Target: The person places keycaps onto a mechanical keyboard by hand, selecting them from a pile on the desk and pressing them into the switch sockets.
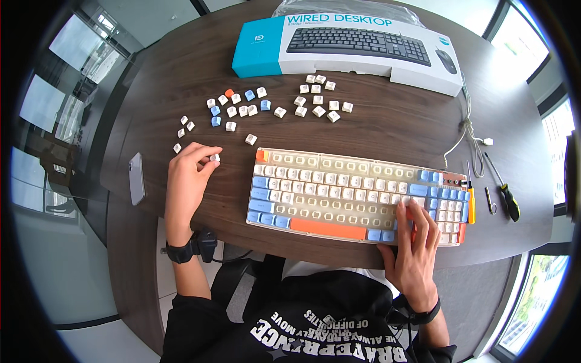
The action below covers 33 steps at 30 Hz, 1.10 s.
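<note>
- Head view: the dark wood table (375,130) bears all items noted below.
- Teal-and-white keyboard-and-mouse box (348,51): lies beyond the keyboard's far edge, well apart from it.
- Mechanical keyboard (345,202): partly capped. The top row and much of the lower letter rows show bare key positions; the orange space bar (328,228) is seated. Step in hand, by judgement: keycap handling, one cap being held clear of the keyboard. The next move calls for a steady pinch and a check of that cap's orientation.
- Right hand (416,254): at the keyboard's near right part, fingers curled and tips over the keys. Whether they clamp a key cannot be told.
- Left hand (190,169): left of the keyboard and apart from it, thumb and fingers closed on a white keycap.
- Smartphone (137,178): far left of the keyboard, beyond the left hand.
- Black-and-yellow screwdriver (511,202): right of the keyboard, apart.
- White keycap (215,158): at the left fingertips, near the keyboard's far left corner, not touching it; well apart from the right hand.
</note>
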Each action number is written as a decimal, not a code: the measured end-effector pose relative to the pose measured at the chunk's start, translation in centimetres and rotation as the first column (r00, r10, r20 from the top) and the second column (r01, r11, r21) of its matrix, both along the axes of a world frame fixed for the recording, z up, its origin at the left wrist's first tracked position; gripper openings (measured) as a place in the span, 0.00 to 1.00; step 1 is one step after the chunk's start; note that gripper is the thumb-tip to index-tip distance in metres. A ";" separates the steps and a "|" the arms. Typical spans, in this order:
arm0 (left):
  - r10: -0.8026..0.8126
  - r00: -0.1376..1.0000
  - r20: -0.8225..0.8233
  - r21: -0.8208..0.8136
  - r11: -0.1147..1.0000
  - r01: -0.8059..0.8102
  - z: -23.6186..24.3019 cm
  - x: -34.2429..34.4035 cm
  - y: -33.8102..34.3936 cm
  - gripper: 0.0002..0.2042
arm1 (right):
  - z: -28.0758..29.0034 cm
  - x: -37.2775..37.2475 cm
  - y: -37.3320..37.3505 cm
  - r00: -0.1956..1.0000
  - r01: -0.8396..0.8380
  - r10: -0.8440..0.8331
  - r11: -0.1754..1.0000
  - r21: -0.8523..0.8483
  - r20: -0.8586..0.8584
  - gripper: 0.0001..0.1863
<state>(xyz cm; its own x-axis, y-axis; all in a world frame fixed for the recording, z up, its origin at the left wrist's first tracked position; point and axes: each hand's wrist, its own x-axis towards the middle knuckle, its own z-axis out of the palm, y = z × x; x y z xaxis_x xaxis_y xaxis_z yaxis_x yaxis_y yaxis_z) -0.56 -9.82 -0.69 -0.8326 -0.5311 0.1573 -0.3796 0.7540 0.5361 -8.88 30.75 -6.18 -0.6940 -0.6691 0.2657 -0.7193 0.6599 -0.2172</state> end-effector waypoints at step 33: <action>-0.451 0.890 -0.071 -0.130 0.889 0.440 -0.6 -1.8 11.5 0.09 | -0.3 -0.4 -0.2 1.000 0.011 -0.011 1.000 -0.015 -0.008 0.45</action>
